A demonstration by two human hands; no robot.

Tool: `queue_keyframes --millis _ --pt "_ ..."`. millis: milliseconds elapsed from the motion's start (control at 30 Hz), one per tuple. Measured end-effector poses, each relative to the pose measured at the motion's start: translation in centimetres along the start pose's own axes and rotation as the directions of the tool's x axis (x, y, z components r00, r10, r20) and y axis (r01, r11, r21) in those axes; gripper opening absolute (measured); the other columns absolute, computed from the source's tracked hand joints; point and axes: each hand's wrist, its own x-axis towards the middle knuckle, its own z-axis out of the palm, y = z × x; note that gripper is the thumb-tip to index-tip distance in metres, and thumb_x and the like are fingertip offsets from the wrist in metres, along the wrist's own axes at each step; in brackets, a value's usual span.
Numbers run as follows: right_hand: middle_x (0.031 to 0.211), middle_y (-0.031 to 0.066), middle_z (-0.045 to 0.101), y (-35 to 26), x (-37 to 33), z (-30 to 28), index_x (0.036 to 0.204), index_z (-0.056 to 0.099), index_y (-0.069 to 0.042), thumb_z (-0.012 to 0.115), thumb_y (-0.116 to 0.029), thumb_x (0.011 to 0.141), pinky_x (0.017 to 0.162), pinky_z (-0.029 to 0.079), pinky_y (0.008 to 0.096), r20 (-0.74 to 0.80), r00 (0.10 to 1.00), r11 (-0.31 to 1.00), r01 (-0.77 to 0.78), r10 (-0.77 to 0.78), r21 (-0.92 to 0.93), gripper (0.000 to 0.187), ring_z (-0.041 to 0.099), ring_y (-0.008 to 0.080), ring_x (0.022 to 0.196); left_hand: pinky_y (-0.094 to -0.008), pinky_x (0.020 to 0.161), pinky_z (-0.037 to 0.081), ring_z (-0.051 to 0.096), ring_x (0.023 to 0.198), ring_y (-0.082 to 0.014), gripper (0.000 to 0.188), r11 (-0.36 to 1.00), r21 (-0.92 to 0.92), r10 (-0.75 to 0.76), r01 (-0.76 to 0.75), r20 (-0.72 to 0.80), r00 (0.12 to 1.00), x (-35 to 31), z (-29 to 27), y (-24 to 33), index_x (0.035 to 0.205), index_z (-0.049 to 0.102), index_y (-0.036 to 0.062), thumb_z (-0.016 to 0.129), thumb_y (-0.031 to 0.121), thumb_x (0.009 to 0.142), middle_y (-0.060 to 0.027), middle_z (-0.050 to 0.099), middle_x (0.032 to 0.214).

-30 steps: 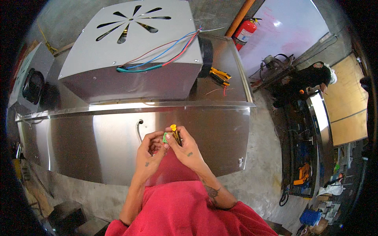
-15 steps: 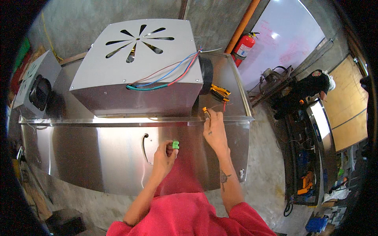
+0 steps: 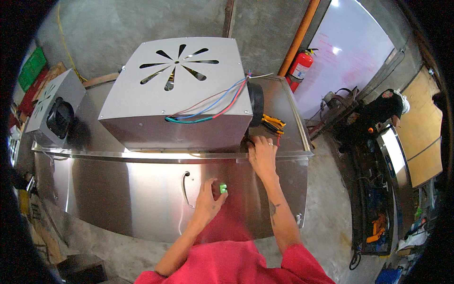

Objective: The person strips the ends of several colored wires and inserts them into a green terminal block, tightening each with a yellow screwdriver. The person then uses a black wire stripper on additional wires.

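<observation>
My left hand (image 3: pixel 208 201) pinches a small green terminal block (image 3: pixel 223 188) between thumb and fingers, in front of the steel cabinet's face. My right hand (image 3: pixel 263 155) is at the steel top's front edge, beside the lower right corner of the grey metal box (image 3: pixel 165 132). Its fingers are bent inward around a dark spot, and whatever they hold is hidden there. Yellow-and-black pliers (image 3: pixel 273 124) lie on the steel top just beyond that hand. Red, blue, brown and green wires (image 3: pixel 213 113) come out of the box's front and run up to its right corner.
A smaller grey box (image 3: pixel 49 111) with a black round fitting stands on the left of the steel top (image 3: pixel 97 102). Behind to the right are a red fire extinguisher (image 3: pixel 301 66), an orange pipe (image 3: pixel 302 35) and a whiteboard (image 3: pixel 350 61). A dark rack (image 3: pixel 373 189) stands at the right.
My right hand has moved toward the box's corner, and the yellow-and-black screwdriver it held can no longer be made out. The left hand keeps the green block. The whole view has shifted.
</observation>
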Motion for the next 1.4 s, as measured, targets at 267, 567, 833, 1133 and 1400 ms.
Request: queue_keyframes --millis 267,567,833,1133,1400 --pt "0.125 0.0158 0.065 -3.8 -2.5 -4.2 0.125 0.066 -0.006 0.058 -0.016 0.104 0.098 0.044 0.0512 -0.231 0.97 0.981 -0.027 0.072 0.193 0.025 0.058 0.037 0.115 -0.0418 0.088 0.054 0.067 0.1 -0.0337 0.022 0.838 0.053 0.53 -0.543 -0.312 0.788 12.4 -9.9 14.4 0.115 0.069 0.0014 0.073 0.003 0.094 -0.0163 0.068 0.111" --pt "0.13 0.0175 0.065 -5.9 -3.1 -8.7 0.132 0.064 -0.004 0.058 -0.011 0.104 0.105 0.046 0.0474 -0.15 0.979 0.827 -0.03 0.137 0.561 0.029 0.059 0.0357 0.121 -0.0441 0.09 0.046 0.06 0.101 -0.0331 0.023 0.719 0.459 0.586 -0.522 0.005 0.811 20.5 -10.7 14.9 0.119 0.071 0.0034 0.069 0.013 0.098 -0.0137 0.065 0.103" --pt "0.151 0.0214 0.052 -6.5 -4.9 -15.0 0.15 0.051 -0.004 0.068 -0.015 0.101 0.114 0.041 0.0482 -0.624 0.778 0.916 0.195 0.072 0.35 0.053 0.055 0.036 0.132 -0.0432 0.087 0.042 0.06 0.097 -0.029 0.025 0.693 0.39 0.641 -0.606 0.051 0.766 12.3 -13.4 16.7 0.11 0.07 0.0073 0.072 0.0 0.087 -0.0081 0.065 0.101" --pt "0.116 0.0099 0.067 -6.0 -9.1 -17.9 0.132 0.063 -0.007 0.066 -0.008 0.097 0.11 0.04 0.0533 -0.1 0.951 0.947 0.303 -0.293 0.109 0.035 0.062 0.0289 0.117 -0.0493 0.102 0.038 0.061 0.112 -0.0272 0.045 0.704 0.46 0.592 -0.541 0.04 0.805 7.2 -14.6 15.0 0.108 0.071 0.0133 0.073 -0.005 0.067 -0.0032 0.064 0.11" --pt "0.082 0.0093 0.063 -6.1 -14.9 -14.4 0.12 0.067 0.0 0.054 -0.019 0.112 0.075 0.053 0.0364 0.296 0.95 0.705 -0.143 -0.098 0.694 0.024 0.065 0.0228 0.079 -0.0371 0.094 0.05 0.062 0.107 -0.0256 0.029 0.991 0.046 0.134 -0.126 -0.397 0.908 -0.4 -10.9 13.5 0.122 0.068 0.0027 0.075 0.007 0.095 -0.0142 0.064 0.115"
